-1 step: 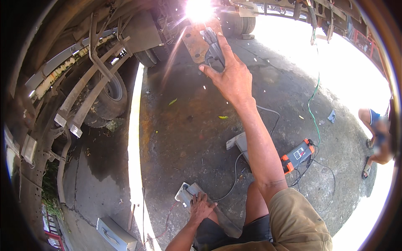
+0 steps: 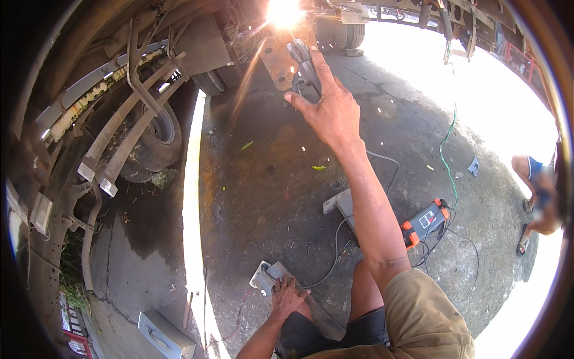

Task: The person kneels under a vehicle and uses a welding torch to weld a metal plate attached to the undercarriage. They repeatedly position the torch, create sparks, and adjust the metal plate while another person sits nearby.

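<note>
My right hand (image 2: 335,110) reaches up and ahead, closed round the handle of a grey clamp-like welding electrode holder (image 2: 306,69). A glaring arc (image 2: 284,11) burns beyond the holder's jaws, at the top of a rusty steel plate with holes (image 2: 277,63). Glare hides the exact spot and any rod. Low down, my left hand (image 2: 289,297) lies with its fingers spread at my knee, against a pale grey box with a black plug (image 2: 267,276). Nothing shows in its grasp.
Vehicle frame parts (image 2: 128,128) and a wheel (image 2: 161,128) stand at left. An orange-and-grey machine (image 2: 426,222) with cables lies at right, near a pale box (image 2: 342,204). A grey metal case (image 2: 164,335) sits lower left. Another person (image 2: 541,191) is at far right.
The arc's glow has turned from pinkish white to orange, and the flying sparks have shifted. Both hands stay where they were.
</note>
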{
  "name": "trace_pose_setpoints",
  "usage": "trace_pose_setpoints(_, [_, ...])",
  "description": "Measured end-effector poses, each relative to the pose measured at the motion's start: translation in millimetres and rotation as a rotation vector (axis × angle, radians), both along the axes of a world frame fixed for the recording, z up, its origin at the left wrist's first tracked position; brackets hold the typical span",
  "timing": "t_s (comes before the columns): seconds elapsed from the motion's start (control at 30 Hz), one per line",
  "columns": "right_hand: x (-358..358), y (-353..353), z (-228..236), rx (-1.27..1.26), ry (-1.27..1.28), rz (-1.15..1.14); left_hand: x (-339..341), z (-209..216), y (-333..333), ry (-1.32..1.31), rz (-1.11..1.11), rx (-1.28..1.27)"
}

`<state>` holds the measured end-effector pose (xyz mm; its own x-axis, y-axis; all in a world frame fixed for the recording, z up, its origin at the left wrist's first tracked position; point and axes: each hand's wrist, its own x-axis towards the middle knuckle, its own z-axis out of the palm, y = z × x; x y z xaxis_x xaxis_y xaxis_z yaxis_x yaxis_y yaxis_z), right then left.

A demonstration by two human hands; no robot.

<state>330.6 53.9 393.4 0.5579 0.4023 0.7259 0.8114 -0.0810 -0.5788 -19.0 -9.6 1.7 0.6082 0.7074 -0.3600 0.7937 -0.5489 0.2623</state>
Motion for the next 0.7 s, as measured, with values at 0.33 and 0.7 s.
trace_pose_setpoints(0.33, [-1.0, -4.5, 11.7, -0.076, 0.041, -0.048, 5.2, 10.8, 3.0, 0.022, 0.008, -0.033])
trace_pose_setpoints(0.7, [5.9, -0.9, 6.3, -0.021, -0.019, -0.054, 7.7, 11.1, 3.3, 0.041, 0.008, -0.040])
